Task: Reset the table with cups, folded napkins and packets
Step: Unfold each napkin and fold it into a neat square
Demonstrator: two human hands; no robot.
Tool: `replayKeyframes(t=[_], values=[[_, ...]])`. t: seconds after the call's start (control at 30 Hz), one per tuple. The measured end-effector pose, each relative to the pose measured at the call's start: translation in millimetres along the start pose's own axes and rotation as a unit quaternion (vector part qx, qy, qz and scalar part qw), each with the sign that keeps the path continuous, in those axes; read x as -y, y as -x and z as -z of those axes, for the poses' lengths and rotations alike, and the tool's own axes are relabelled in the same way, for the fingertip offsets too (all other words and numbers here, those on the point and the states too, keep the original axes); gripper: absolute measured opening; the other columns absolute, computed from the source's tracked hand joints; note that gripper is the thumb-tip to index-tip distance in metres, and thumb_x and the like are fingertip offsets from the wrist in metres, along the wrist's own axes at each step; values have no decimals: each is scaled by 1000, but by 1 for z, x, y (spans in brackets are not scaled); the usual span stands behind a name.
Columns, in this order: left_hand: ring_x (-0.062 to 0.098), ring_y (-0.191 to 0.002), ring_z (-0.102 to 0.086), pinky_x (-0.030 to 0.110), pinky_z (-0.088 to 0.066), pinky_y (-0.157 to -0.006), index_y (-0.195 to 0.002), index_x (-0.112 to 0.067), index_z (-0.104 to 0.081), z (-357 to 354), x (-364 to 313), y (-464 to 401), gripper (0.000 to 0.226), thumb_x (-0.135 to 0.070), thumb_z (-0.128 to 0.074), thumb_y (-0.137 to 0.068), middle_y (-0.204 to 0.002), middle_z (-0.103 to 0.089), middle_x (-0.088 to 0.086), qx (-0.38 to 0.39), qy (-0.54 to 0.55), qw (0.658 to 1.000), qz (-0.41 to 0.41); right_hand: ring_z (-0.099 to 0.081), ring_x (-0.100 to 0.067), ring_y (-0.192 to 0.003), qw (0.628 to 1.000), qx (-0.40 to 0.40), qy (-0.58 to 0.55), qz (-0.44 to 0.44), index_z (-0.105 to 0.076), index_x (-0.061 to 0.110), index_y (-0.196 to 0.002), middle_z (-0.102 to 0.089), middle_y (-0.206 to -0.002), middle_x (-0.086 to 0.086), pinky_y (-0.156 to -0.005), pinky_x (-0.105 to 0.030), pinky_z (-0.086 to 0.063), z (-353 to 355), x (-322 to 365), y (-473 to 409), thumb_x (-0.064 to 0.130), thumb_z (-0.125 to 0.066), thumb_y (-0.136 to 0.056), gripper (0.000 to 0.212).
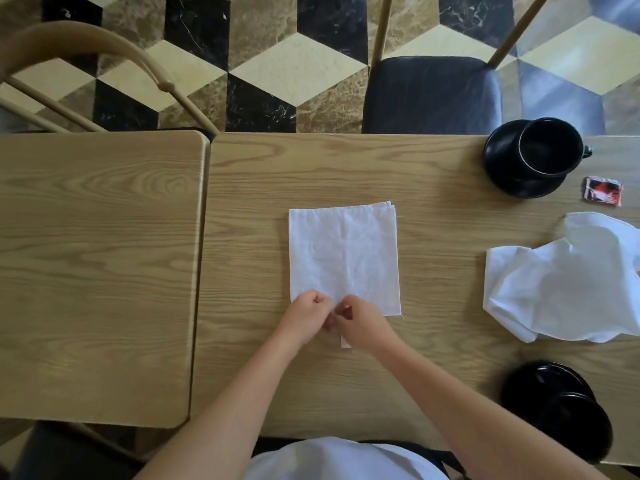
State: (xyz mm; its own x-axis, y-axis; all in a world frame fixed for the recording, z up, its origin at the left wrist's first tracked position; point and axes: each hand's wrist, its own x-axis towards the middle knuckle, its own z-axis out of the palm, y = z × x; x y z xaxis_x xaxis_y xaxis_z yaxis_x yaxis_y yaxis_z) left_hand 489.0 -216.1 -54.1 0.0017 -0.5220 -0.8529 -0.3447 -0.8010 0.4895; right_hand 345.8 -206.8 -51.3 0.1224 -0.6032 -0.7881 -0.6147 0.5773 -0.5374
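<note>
Both hands, left hand and right hand, pinch a small pale packet beside the folded white cloth napkin; tugging risks tearing it, I judge.

Both hands together at folded napkin's near edge

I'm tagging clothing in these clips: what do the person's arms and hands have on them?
Both forearms are bare to the frame's bottom edge, with no sleeves in view. The left hand and right hand wear no gloves, and no rings, watch or bracelet show. A white garment covers the torso.
</note>
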Motion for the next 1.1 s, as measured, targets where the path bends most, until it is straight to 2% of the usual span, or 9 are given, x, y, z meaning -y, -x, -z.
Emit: replayKeyframes(t=[0.17,0.27,0.43,0.53,0.6,0.67,0.8,0.93,1.1], values=[[32,-74,-78,36,-64,-68,-92,0,-63,31,-2,-7,15,-12,-55,-87,-75,-76,20,23,105,989,99,-66,-6,-59,997,-47,2,-63,-67,14,-84,-75,-76,0,-48,-18,-43,43,-22,-1,13,-51,-88,17],[39,-80,-78,39,-65,-69,-96,4,-65,45,5,-7,21,-13,-57,-87,-80,-76,25,-4,119,986,117,-68,-10,-61,995,-56,5,-82,-69,10,-84,-74,-73,2,-54,-23,-47,65,-38,3,14,-53,-88,17],[24,-64,-73,32,-59,-59,-91,0,-67,50,15,1,16,-15,-59,-90,-73,-74,15,-81,82,989,90,-64,-16,-64,991,-79,-3,-106,-69,14,-83,-75,-75,1,-59,-28,-50,85,-61,9,18,-57,-84,13],[18,-76,-72,36,-61,-72,-93,-15,-69,50,26,12,8,-21,-65,-90,-85,-75,3,-198,-20,979,38,-69,-17,-68,988,-106,-14,-112,-64,20,-90,-74,-82,2,-60,-34,-57,84,-64,15,25,-59,-81,12],[17,-83,-70,37,-60,-77,-96,-20,-68,50,31,18,6,-22,-66,-91,-91,-73,0,-240,-5,970,32,-70,-16,-69,985,-122,-36,-113,-62,19,-97,-74,-86,2,-58,-35,-58,77,-60,16,29,-61,-82,18],[17,-77,-67,34,-57,-73,-97,-12,-70,48,30,17,10,-20,-69,-90,-88,-72,2,-203,89,974,54,-68,-15,-68,984,-120,-55,-118,-62,17,-99,-73,-86,1,-55,-30,-51,69,-53,15,30,-62,-85,20],[14,-56,-44,26,-39,-52,-81,-10,-65,46,15,14,16,-20,-76,-88,-66,-54,1,-118,156,976,99,-50,-8,-42,980,-106,-99,-133,-65,10,-73,-53,-48,12,-45,-20,-40,69,-32,12,26,-66,-91,24],[17,-63,-51,28,-41,-51,-80,-10,-65,51,-3,18,12,-7,-70,-91,-73,-55,6,-87,177,978,72,-49,-17,-59,974,-102,-174,-106,-69,-9,-103,-55,-70,-3,-48,-22,-44,80,-13,25,17,-63,-93,29],[22,-76,-63,38,-52,-70,-86,-13,-64,62,-8,54,9,-8,-66,-94,-85,-67,8,-56,258,962,-74,-60,-15,-66,973,-128,-195,-4,-74,9,-98,-67,-78,-3,-65,-30,-51,85,0,59,20,-64,-96,15]])
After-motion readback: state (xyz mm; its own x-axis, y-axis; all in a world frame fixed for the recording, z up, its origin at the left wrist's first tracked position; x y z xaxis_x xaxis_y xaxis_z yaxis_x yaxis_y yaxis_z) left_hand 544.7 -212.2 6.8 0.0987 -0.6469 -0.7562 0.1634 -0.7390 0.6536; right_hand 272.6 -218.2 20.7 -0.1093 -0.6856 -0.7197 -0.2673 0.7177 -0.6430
